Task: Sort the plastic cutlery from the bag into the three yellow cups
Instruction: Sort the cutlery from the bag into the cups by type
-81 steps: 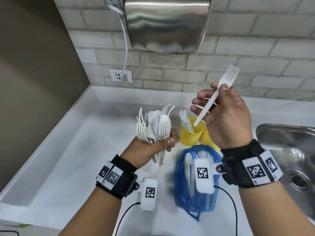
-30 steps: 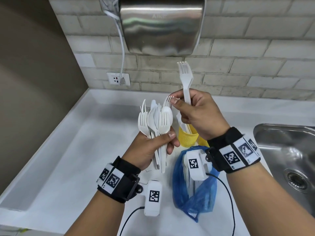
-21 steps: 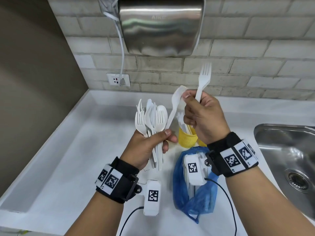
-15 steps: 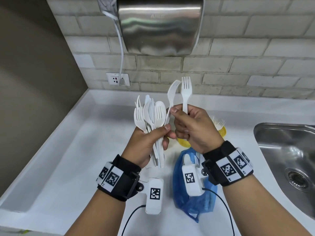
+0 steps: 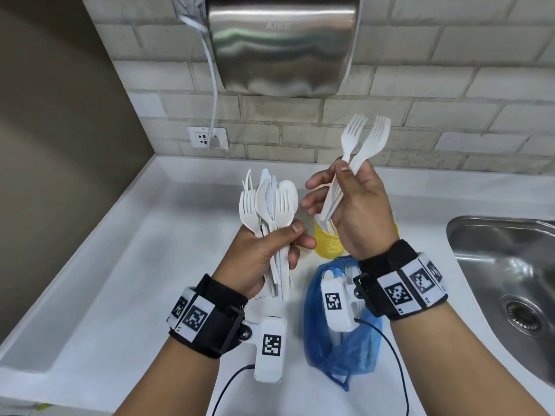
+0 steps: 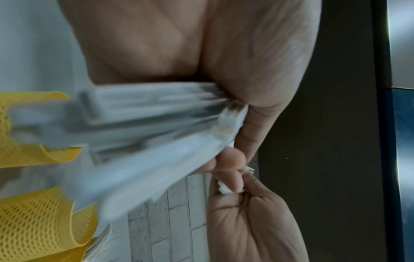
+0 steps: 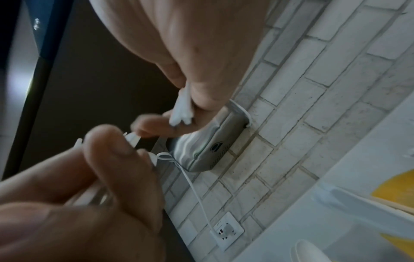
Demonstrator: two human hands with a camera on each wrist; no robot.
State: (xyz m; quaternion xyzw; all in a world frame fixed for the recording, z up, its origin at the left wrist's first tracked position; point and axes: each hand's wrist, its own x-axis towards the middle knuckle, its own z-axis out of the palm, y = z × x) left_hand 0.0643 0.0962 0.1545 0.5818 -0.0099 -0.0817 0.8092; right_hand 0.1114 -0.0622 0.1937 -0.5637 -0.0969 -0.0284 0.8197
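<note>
My left hand (image 5: 300, 235) grips a bundle of white plastic cutlery (image 5: 270, 202), forks, spoons and knives mixed, upright above the counter. To its right my right hand (image 5: 333, 181) holds two white forks (image 5: 365, 139) by their handles, tines up, above a yellow mesh cup (image 5: 326, 244). The right hand and wrist hide most of the cups; a second yellow rim (image 5: 397, 227) peeks out. The blue bag (image 5: 339, 340) lies under my right wrist with cutlery inside. In the left wrist view the blurred handles (image 6: 145, 120) cross my palm beside two yellow cups (image 6: 33, 221).
A steel sink (image 5: 504, 265) is sunk into the white counter (image 5: 135, 280) at the right. A metal hand dryer (image 5: 282, 43) hangs on the brick wall, its cord running to a socket (image 5: 207, 138). A brown wall closes the left side.
My right hand has drawn a second fork out of the bundle and moved up and right, away from my left hand. The left hand has dropped slightly, still gripping the bundle.
</note>
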